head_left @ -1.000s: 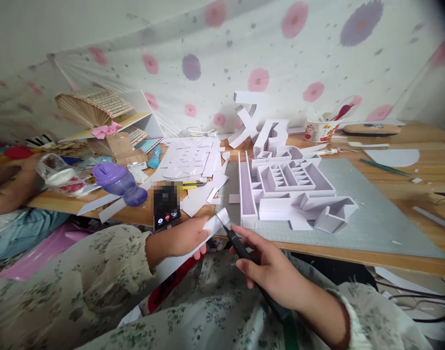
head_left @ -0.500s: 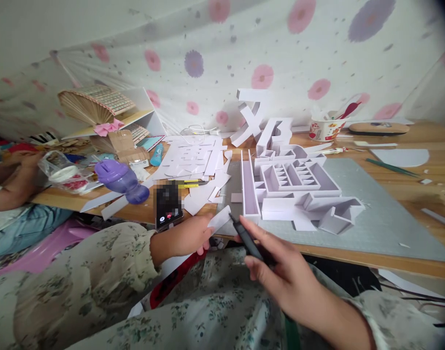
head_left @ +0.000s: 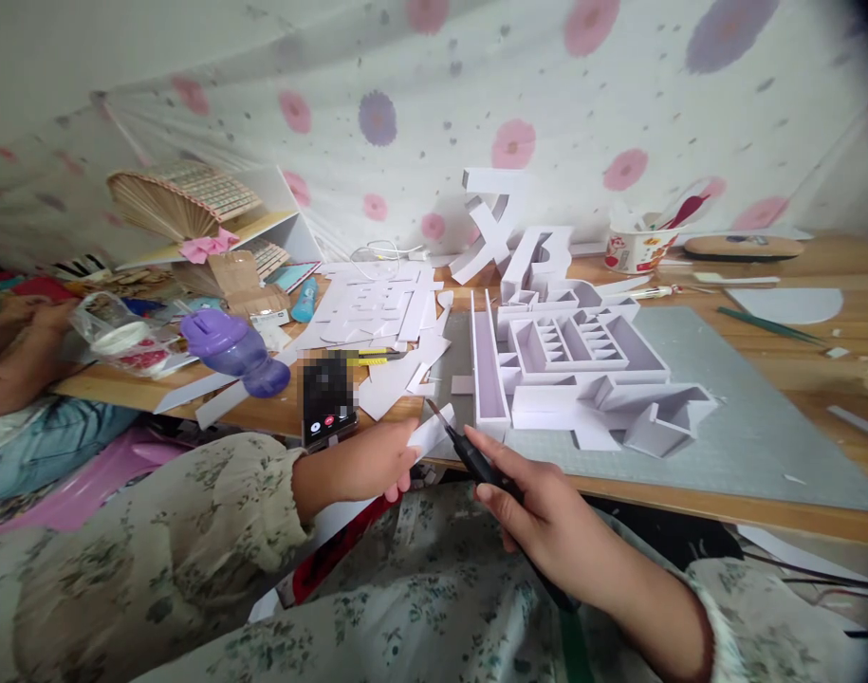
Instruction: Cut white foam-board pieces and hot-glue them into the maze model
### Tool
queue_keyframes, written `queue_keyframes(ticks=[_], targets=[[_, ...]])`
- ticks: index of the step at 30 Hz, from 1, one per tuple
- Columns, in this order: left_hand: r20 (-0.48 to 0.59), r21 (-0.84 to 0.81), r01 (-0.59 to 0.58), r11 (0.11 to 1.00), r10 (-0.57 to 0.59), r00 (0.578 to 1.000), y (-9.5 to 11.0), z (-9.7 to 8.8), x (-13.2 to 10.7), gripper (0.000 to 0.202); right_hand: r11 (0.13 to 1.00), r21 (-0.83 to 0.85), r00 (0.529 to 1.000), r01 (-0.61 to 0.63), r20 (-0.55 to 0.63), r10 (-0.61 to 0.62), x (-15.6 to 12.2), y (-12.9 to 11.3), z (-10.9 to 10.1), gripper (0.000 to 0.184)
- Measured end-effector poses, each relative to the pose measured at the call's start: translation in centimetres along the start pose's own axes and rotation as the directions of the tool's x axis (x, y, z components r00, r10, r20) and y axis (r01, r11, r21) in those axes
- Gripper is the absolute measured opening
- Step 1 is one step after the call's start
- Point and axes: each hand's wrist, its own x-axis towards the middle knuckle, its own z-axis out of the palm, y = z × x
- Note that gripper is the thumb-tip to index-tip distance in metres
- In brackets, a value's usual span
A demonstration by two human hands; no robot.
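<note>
Left hand [head_left: 362, 465], grip closed on the white strip [head_left: 437, 434], holds it just in front of the paper model [head_left: 582, 370]. Right hand [head_left: 540, 512], grip round the black tool [head_left: 480, 463], has lifted its tip over the strip's end; contact uncertain.

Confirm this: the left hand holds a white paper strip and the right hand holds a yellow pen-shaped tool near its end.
Wrong in one respect: the head view shows the pen-shaped tool in the right hand is black, not yellow. The left hand does hold the white paper strip.
</note>
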Motion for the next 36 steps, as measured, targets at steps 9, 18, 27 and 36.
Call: queue_keyframes(ticks=[9,18,27,36], targets=[[0.012,0.014,0.017,1.0,-0.017,1.0,0.61,-0.2,-0.03,0.017,0.998,-0.064,0.999,-0.02,0.023,0.022,0.05,-0.38,-0.1,0.055],[0.013,0.023,0.024,0.999,-0.024,1.0,0.52,-0.12,0.09,0.014,0.994,-0.108,0.999,-0.001,0.039,0.005,0.39,-0.67,-0.16,0.055],[0.001,0.001,0.059,0.998,-0.059,0.998,0.97,-0.21,-0.06,0.014,0.985,-0.173,1.0,0.019,0.025,-0.015,0.27,-0.19,-0.11,0.055],[0.035,0.016,-0.009,1.0,0.008,0.999,0.49,-0.32,-0.13,0.02,0.991,-0.136,1.0,0.0,0.026,0.004,0.39,-0.35,-0.19,0.054]])
